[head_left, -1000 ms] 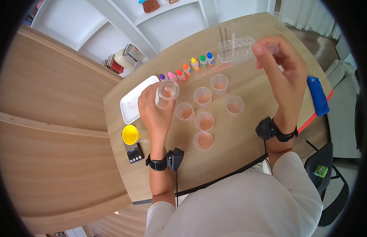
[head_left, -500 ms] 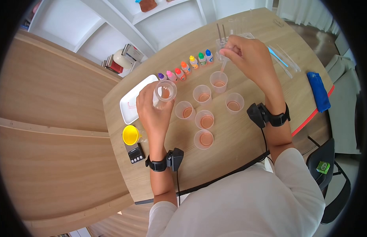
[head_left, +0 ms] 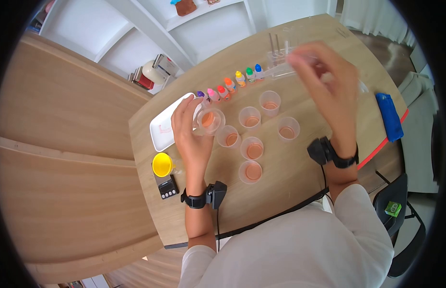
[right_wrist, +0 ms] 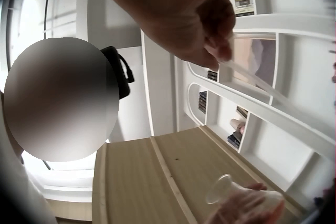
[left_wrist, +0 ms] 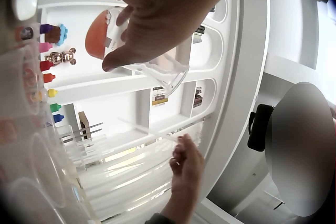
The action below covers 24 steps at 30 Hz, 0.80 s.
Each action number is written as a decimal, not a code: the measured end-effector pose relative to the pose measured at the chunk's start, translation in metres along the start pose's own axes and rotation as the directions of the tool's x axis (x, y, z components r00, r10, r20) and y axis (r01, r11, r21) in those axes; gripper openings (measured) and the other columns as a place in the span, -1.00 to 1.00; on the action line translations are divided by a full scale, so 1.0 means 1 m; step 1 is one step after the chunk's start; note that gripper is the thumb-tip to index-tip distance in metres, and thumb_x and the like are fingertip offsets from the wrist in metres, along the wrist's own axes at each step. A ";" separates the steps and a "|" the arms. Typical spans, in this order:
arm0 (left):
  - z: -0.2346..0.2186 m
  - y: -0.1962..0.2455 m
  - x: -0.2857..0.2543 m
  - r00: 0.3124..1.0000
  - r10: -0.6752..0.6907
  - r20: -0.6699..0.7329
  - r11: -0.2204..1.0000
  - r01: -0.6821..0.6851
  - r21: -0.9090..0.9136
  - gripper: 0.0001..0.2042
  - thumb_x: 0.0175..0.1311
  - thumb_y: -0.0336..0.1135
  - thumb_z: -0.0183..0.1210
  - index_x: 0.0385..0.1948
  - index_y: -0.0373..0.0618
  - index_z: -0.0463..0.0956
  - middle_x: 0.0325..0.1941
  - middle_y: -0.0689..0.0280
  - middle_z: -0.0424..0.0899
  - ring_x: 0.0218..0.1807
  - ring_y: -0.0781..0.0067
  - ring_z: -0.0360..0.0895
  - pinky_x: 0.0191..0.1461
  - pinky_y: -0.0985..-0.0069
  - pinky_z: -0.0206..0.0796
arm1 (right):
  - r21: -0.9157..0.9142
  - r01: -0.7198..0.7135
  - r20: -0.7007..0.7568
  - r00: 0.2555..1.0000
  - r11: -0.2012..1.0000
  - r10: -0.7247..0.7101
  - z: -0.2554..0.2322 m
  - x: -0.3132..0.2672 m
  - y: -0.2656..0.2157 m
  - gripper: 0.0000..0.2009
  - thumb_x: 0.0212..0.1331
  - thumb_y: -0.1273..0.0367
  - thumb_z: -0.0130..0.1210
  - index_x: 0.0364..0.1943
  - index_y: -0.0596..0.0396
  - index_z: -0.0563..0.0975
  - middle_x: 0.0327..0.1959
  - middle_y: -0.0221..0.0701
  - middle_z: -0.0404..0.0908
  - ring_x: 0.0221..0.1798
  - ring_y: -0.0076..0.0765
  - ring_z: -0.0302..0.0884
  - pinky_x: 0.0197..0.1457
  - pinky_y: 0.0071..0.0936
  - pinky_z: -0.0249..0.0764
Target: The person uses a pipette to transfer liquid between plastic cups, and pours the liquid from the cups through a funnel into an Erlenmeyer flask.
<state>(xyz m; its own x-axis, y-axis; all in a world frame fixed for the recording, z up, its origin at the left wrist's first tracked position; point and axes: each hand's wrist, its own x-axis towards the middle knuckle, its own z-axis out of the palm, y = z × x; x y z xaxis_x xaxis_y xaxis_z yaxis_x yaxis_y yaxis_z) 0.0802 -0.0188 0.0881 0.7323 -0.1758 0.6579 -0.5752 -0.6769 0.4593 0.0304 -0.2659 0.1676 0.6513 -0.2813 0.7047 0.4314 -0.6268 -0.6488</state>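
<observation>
My left hand [head_left: 193, 144] grips a clear flask [head_left: 211, 120] with reddish liquid in its bottom, held above the table's left side. In the left wrist view the flask [left_wrist: 173, 74] lies tilted behind the fingers, its liquid orange-red. Raised over the right side, my right hand [head_left: 331, 86] pinches a thin translucent dropper [head_left: 275, 70] that points left; the hand is blurred. The right wrist view shows the dropper [right_wrist: 262, 85] reaching out from the fingertips. Several plastic cups [head_left: 252, 149] with pinkish liquid stand between the hands.
Colored dropper bottles [head_left: 230, 85] line the back, beside a clear rack [head_left: 280, 72]. At left are a white tray [head_left: 158, 139], a yellow funnel [head_left: 162, 164] and a black scale [head_left: 168, 187]. A blue pouch [head_left: 389, 116] lies at the right edge.
My right hand moved left to the rear cup with the dropper pointing down, then back right and up, the dropper now pointing left. The flask in my left hand has tilted more.
</observation>
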 end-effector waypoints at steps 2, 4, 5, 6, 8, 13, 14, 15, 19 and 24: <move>0.000 0.000 0.000 0.999 0.001 -0.033 1.000 -0.002 -0.023 -0.50 -0.12 -0.50 0.40 -0.01 -0.10 0.55 0.16 0.18 0.55 0.23 0.08 0.42 0.25 0.24 0.28 | 0.186 0.167 -0.137 0.980 0.968 -0.143 -0.013 -0.015 -0.021 -0.87 0.05 0.38 0.28 -0.36 0.10 0.59 -0.55 -0.46 0.53 -0.52 -0.45 0.43 -0.45 -0.58 0.26; -0.001 0.001 -0.001 0.998 0.003 -0.061 0.999 -0.005 -0.045 -0.53 -0.09 -0.46 0.37 -0.01 -0.08 0.56 0.20 0.21 0.52 0.28 0.04 0.38 0.28 0.21 0.24 | 0.264 0.297 -0.188 0.949 0.918 -0.253 -0.031 -0.022 -0.026 -0.82 0.06 0.41 0.28 -0.30 0.18 0.57 -0.49 -0.44 0.53 -0.48 -0.55 0.41 -0.45 -0.65 0.20; -0.001 0.003 -0.001 0.996 0.009 -0.083 0.999 -0.013 -0.046 -0.54 -0.08 -0.46 0.36 -0.01 -0.08 0.56 0.20 0.21 0.51 0.30 0.02 0.36 0.29 0.19 0.23 | 0.241 0.439 0.041 0.886 0.866 -0.461 -0.043 -0.018 -0.031 -0.80 0.01 0.42 0.30 -0.29 0.16 0.58 -0.48 -0.45 0.55 -0.48 -0.50 0.43 -0.46 -0.63 0.21; -0.001 0.004 0.000 0.994 0.018 -0.106 0.999 -0.023 -0.049 -0.54 -0.07 -0.45 0.36 -0.01 -0.08 0.56 0.21 0.21 0.51 0.32 0.00 0.34 0.31 0.17 0.21 | 0.251 0.570 0.268 0.736 0.782 -0.622 -0.050 -0.017 -0.035 -0.78 -0.04 0.43 0.33 -0.28 0.14 0.58 -0.48 -0.46 0.56 -0.47 -0.45 0.44 -0.47 -0.62 0.21; -0.002 0.008 -0.001 0.994 0.027 -0.109 0.999 -0.031 -0.042 -0.53 -0.09 -0.47 0.35 -0.01 -0.07 0.56 0.21 0.21 0.50 0.32 -0.01 0.34 0.33 0.16 0.20 | 0.196 0.585 0.206 0.760 0.787 -0.617 -0.031 -0.033 -0.041 -0.72 -0.11 0.36 0.42 -0.29 0.05 0.59 -0.48 -0.47 0.58 -0.47 -0.39 0.46 -0.51 -0.56 0.24; -0.004 0.014 -0.003 0.993 0.055 -0.103 0.998 -0.058 -0.032 -0.47 -0.17 -0.55 0.32 0.00 -0.01 0.56 0.23 0.24 0.49 0.34 0.00 0.32 0.39 0.10 0.10 | -0.001 0.596 0.236 0.780 0.803 -0.579 0.028 -0.044 -0.027 -0.67 -0.21 0.35 0.47 -0.32 0.02 0.59 -0.47 -0.45 0.52 -0.50 -0.36 0.38 -0.54 -0.50 0.29; -0.004 0.016 -0.003 0.993 0.065 -0.098 0.998 -0.066 -0.015 -0.45 -0.20 -0.57 0.32 0.00 0.02 0.56 0.23 0.26 0.48 0.35 0.03 0.31 0.41 0.07 0.06 | -0.002 0.598 0.234 0.779 0.801 -0.581 0.033 -0.044 -0.026 -0.67 -0.21 0.35 0.47 -0.32 0.02 0.59 -0.47 -0.45 0.52 -0.50 -0.36 0.38 -0.54 -0.50 0.29; -0.004 0.017 -0.003 0.993 0.074 -0.093 0.997 -0.074 0.003 -0.43 -0.22 -0.59 0.31 0.00 0.04 0.56 0.24 0.28 0.48 0.36 0.05 0.31 0.43 0.05 0.02 | 0.030 0.556 0.247 0.801 0.831 -0.545 0.038 -0.043 -0.024 -0.69 -0.22 0.36 0.45 -0.34 0.04 0.58 -0.48 -0.46 0.50 -0.50 -0.37 0.36 -0.55 -0.49 0.29; -0.004 0.019 -0.004 0.989 0.104 -0.104 0.993 -0.098 0.058 -0.44 -0.20 -0.58 0.32 0.00 0.08 0.57 0.24 0.30 0.48 0.36 0.10 0.31 0.44 0.00 -0.03 | 0.044 0.549 0.231 0.807 0.835 -0.543 0.045 -0.043 -0.021 -0.73 -0.22 0.38 0.43 -0.39 0.05 0.57 -0.52 -0.50 0.45 -0.50 -0.40 0.34 -0.58 -0.47 0.27; -0.004 0.018 -0.005 0.991 0.097 -0.087 0.994 -0.091 0.066 -0.44 -0.17 -0.54 0.36 0.03 0.10 0.55 0.24 0.31 0.48 0.35 0.13 0.32 0.45 0.00 -0.05 | 0.059 0.543 0.196 0.816 0.837 -0.543 0.050 -0.043 -0.020 -0.76 -0.18 0.39 0.41 -0.41 0.06 0.57 -0.54 -0.49 0.46 -0.52 -0.39 0.35 -0.59 -0.46 0.26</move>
<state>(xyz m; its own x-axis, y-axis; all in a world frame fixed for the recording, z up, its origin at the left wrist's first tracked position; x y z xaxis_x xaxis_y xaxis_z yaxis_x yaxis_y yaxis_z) 0.0649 -0.0273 0.0952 0.6386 -0.1771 0.7489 -0.6140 -0.7039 0.3571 0.0245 -0.2049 0.1359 0.4198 0.2536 0.8715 0.7518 -0.6352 -0.1773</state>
